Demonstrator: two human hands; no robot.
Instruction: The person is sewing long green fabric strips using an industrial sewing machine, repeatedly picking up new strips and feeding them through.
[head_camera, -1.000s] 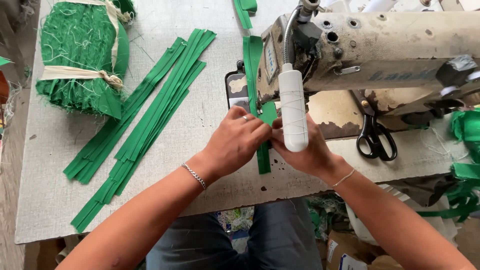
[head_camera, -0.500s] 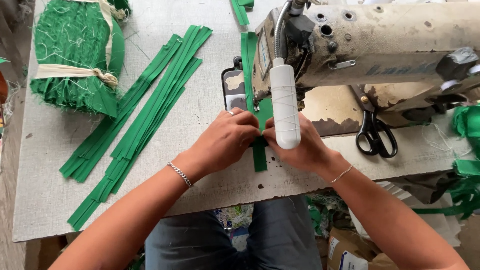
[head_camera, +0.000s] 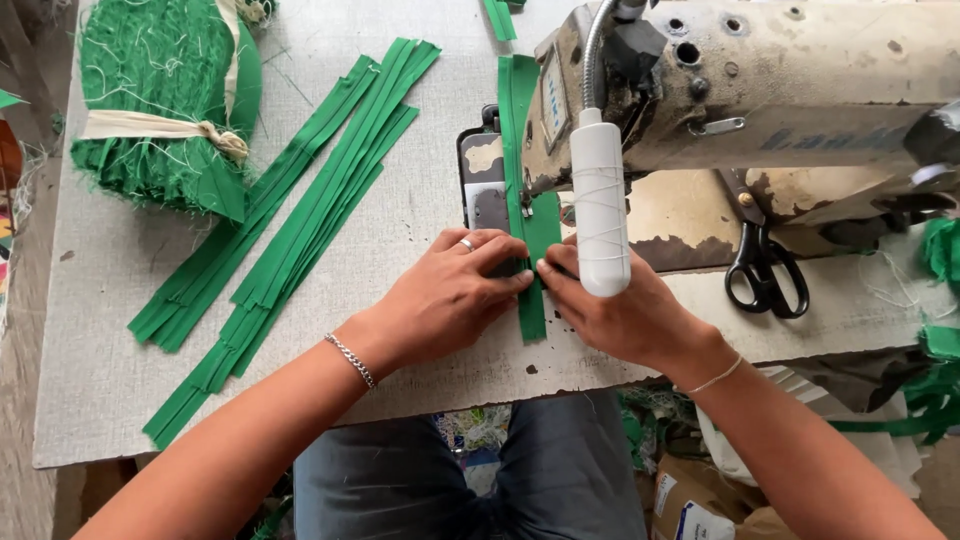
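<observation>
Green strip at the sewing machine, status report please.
Left hand and right hand flat on green strip, nothing gripped. Strip runs under sewing machine. White lamp overhangs right hand.

- The green fabric strip (head_camera: 527, 210) is long, narrow and flat, with straight edges and what looks like a lengthwise fold line down its middle.
- It lies lengthwise on the grey table, running away from the person and passing under the head of the sewing machine.
- Its near end stops just short of the table's front edge.
- Both hands press on its near part, 1 from each side.
</observation>
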